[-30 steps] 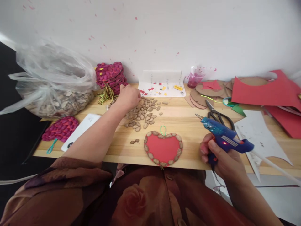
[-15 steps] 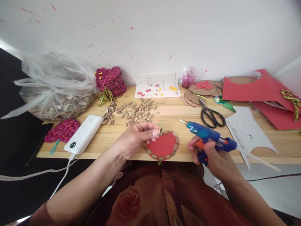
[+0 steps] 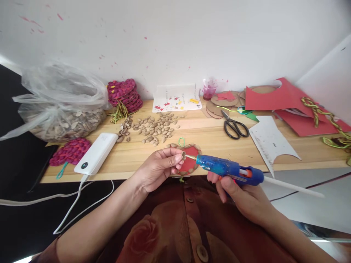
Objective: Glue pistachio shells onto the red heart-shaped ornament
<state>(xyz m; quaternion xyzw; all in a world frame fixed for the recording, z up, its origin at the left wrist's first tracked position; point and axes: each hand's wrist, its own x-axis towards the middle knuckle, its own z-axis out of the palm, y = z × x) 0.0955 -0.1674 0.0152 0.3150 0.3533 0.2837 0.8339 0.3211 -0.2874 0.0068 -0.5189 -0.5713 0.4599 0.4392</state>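
Observation:
My left hand [image 3: 157, 166] pinches a small brown nut shell [image 3: 183, 156] between thumb and fingertips. Wrapped round the handle of a blue hot glue gun [image 3: 229, 170] is my right hand [image 3: 238, 195]. The gun's metal tip points left and meets the shell or sits right at its hollow side. Beneath both lies a red disc [image 3: 193, 150], edged with a ring of similar shells and partly covered by my left hand and the gun. A green cord loop [image 3: 181, 141] sticks out from its far edge. A white glue stick [image 3: 293, 186] projects from the gun's back.
Loose shells [image 3: 157, 128] are spread behind the disc. To the left are a white power bank [image 3: 97, 153], a purple shell-covered piece [image 3: 70, 152] and a plastic bag of shells [image 3: 68, 120]. Scissors [image 3: 234, 126], white card [image 3: 270, 140] and red card [image 3: 309, 117] lie on the right.
My right hand has brought the glue gun left, so its tip now reaches the shell in my left hand. The gun now covers part of the red disc. The view has shifted slightly.

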